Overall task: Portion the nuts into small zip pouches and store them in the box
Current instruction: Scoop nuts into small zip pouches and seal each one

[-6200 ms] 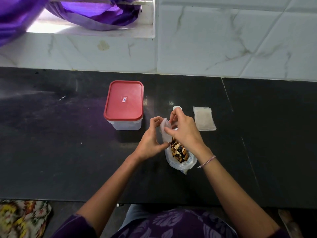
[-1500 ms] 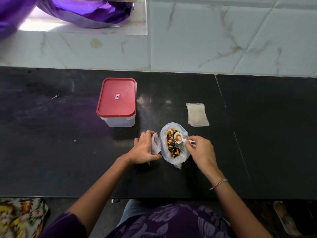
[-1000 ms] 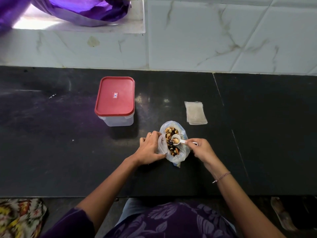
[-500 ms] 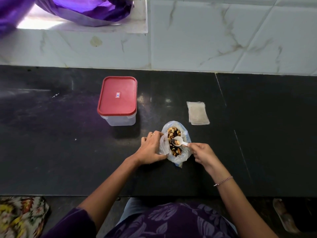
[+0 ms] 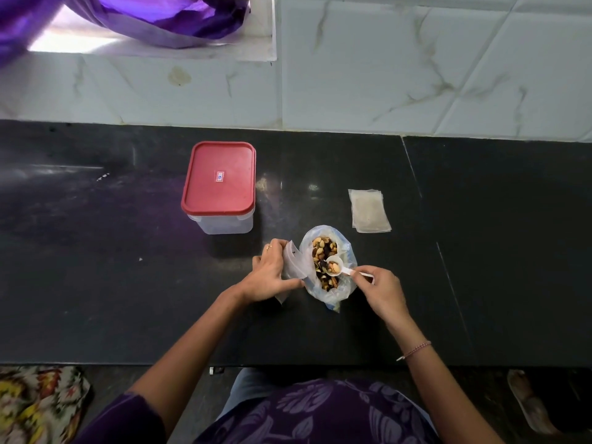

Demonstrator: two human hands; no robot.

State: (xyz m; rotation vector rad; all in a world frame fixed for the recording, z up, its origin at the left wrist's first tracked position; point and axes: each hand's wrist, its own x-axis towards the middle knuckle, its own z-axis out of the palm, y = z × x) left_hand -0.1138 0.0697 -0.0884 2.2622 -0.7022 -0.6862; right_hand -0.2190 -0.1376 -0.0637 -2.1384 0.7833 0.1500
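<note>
An open plastic bag of mixed nuts (image 5: 324,251) stands on the black counter (image 5: 128,283). My right hand (image 5: 382,291) pinches the handle of a small white scoop (image 5: 336,269), whose bowl holds a few nuts over the bag's mouth. My left hand (image 5: 270,275) grips a small clear zip pouch (image 5: 293,262) just left of the bag. A clear box with a red lid (image 5: 219,184) sits shut, farther back on the left. A stack of flat empty pouches (image 5: 368,211) lies behind and right of the bag.
A tiled wall (image 5: 384,75) rises behind the counter, with purple cloth (image 5: 153,17) on a ledge at the upper left. The counter's front edge runs just before my body. A patterned cloth (image 5: 38,402) lies on the floor at lower left.
The scoop dipped into the nuts and has come up loaded above the bag's mouth. My left hand keeps the pouch beside the bag.
</note>
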